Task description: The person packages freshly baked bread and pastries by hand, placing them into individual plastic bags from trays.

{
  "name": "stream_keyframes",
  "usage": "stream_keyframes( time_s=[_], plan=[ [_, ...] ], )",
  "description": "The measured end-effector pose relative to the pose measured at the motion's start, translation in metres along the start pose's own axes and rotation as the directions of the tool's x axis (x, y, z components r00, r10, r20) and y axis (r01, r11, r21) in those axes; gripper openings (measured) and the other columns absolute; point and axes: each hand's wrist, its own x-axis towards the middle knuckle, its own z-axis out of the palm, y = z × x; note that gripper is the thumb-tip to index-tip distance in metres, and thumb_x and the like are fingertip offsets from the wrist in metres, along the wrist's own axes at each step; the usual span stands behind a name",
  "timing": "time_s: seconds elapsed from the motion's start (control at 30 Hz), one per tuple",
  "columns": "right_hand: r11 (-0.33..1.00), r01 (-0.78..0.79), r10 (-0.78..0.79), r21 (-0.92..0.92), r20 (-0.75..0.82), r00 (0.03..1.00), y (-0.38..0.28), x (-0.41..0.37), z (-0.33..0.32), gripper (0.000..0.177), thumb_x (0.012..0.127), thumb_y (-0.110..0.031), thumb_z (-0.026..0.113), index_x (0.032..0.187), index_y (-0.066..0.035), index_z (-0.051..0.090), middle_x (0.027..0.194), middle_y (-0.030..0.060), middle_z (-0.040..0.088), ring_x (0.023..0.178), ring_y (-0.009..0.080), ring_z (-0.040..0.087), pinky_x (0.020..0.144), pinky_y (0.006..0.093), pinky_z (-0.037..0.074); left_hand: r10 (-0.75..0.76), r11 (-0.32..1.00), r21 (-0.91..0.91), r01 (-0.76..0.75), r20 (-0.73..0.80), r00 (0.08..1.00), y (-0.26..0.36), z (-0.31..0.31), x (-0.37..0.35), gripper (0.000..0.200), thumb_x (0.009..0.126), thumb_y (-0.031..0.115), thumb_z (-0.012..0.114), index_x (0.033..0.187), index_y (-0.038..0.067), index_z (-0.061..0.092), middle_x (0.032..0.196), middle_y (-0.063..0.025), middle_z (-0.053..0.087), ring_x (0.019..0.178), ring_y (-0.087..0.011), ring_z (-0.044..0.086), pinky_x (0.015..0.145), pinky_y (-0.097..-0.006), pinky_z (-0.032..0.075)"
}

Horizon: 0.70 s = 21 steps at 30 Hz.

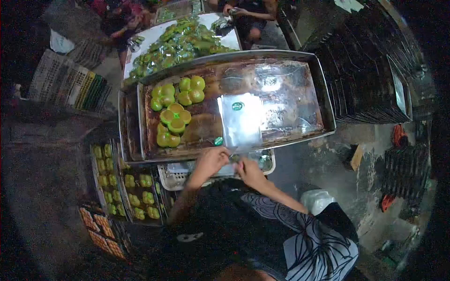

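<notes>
Your left hand (211, 160) and right hand (251, 172), grips clenched, pinch the clear bag (241, 122) by its near edge, right of the green peppers (174, 114).

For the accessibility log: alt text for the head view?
Left hand and right hand are at the near edge of a clear plastic bag on a metal tray; green bell peppers sit in clusters beside it.

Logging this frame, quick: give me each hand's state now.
Left hand: fingers curled by the clear bags; hold cannot be told.
Right hand: fingers pinched together; contents cannot be told.
</notes>
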Motion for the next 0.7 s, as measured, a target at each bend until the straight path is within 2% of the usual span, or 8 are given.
stream_keyframes(
  time_s=[0.1,0.23,0.3,0.4,0.47,0.53,0.63,0.7],
  plan=[
    [0.986,0.029,-0.071,-0.167,-0.246,0.967,0.02,0.016,0.0,0.015,0.08,-0.013,0.051,0.092,-0.004,0.05,0.052,0.0072,0.049,0.047,0.016,0.05,0.043,0.0295,0.037,0.113,0.945,-0.3,-0.126,-0.062,0.992,0.007,0.025,0.004,0.014,0.067,0.009,0.063,0.079,0.003,0.063,0.075,-0.0093,0.059,0.07,-0.0194,0.057,0.064,-0.0285,0.044],
    [0.299,-0.343,0.206,0.891,0.29,0.934,-0.003,0.066,-0.026,0.036,0.085,-0.024,0.046,0.113,-0.002,0.048,0.064,0.0034,0.054,0.049,0.0069,0.048,0.043,0.0233,0.037,-0.059,0.92,-0.374,-0.12,-0.432,0.9,0.016,0.036,-0.011,0.01,0.071,0.003,0.059,0.08,0.005,0.064,0.079,-0.0063,0.059,0.075,-0.0161,0.055,0.065,-0.0239,0.044],
    [0.425,0.03,-0.062,0.904,-0.004,0.998,-0.048,0.09,-0.003,0.06,0.085,-0.05,0.033,0.12,-0.003,0.04,0.112,0.0084,0.05,0.099,0.014,0.046,0.081,0.03,0.039,-0.285,0.594,-0.779,-0.2,-0.437,0.853,0.001,0.039,-0.017,0.03,0.071,0.003,0.059,0.101,0.003,0.055,0.091,-0.0066,0.057,0.078,-0.017,0.055,0.07,-0.026,0.044],
    [-0.102,-0.537,-0.086,0.837,0.531,0.843,-0.066,0.09,0.066,0.059,0.085,-0.048,0.032,0.13,-0.009,0.025,0.128,0.0105,0.034,0.11,0.0221,0.043,0.085,0.0344,0.041,-0.485,-0.136,-0.919,-0.37,-0.264,0.834,-0.07,0.022,-0.039,0.055,0.079,0.019,0.049,0.127,0.006,0.025,0.115,-0.0143,0.043,0.105,-0.0244,0.043,0.09,-0.036,0.037],
    [0.468,-0.517,-0.163,0.716,0.645,0.746,-0.075,0.095,0.097,0.046,0.088,-0.033,0.036,0.125,-0.006,0.031,0.125,0.0167,0.035,0.106,0.0282,0.045,0.081,0.0377,0.044,-0.383,-0.327,-0.895,-0.302,-0.167,0.909,-0.104,-0.014,-0.066,0.045,0.086,0.027,0.034,0.124,0.003,0.029,0.107,-0.0188,0.048,0.102,-0.0296,0.046,0.091,-0.038,0.036],
    [0.933,0.314,-0.355,0.173,0.313,0.881,-0.093,0.123,0.122,0.051,0.081,-0.027,0.049,0.122,-0.003,0.031,0.12,0.0196,0.041,0.102,0.0326,0.048,0.083,0.0397,0.042,-0.657,-0.027,-0.925,-0.38,-0.27,0.704,-0.112,-0.042,-0.084,0.047,0.086,0.028,0.033,0.126,0.004,0.026,0.111,-0.0188,0.045,0.103,-0.0297,0.045,0.092,-0.0402,0.035],
    [0.497,0.308,-0.536,-0.811,-0.008,0.844,-0.066,0.2,0.166,0.068,0.069,-0.02,0.063,0.124,-0.002,0.028,0.116,0.0242,0.042,0.105,0.0364,0.043,0.088,0.0423,0.035,-0.821,0.179,-0.83,-0.528,-0.422,0.385,-0.125,-0.072,-0.112,0.051,0.086,0.029,0.032,0.129,0.004,0.02,0.119,-0.0183,0.038,0.108,-0.0305,0.042,0.093,-0.0456,0.033],
    [0.995,-0.006,0.018,-0.095,0.128,0.992,-0.088,0.204,0.13,0.064,0.069,-0.011,0.06,0.124,-0.003,0.028,0.117,0.0256,0.039,0.109,0.0361,0.038,0.091,0.0428,0.031,-0.816,0.098,-0.717,-0.69,-0.455,0.356,-0.141,-0.092,-0.126,0.053,0.085,0.03,0.032,0.13,0.005,0.017,0.124,-0.0178,0.034,0.11,-0.0311,0.04,0.094,-0.0487,0.031]
  ],
)
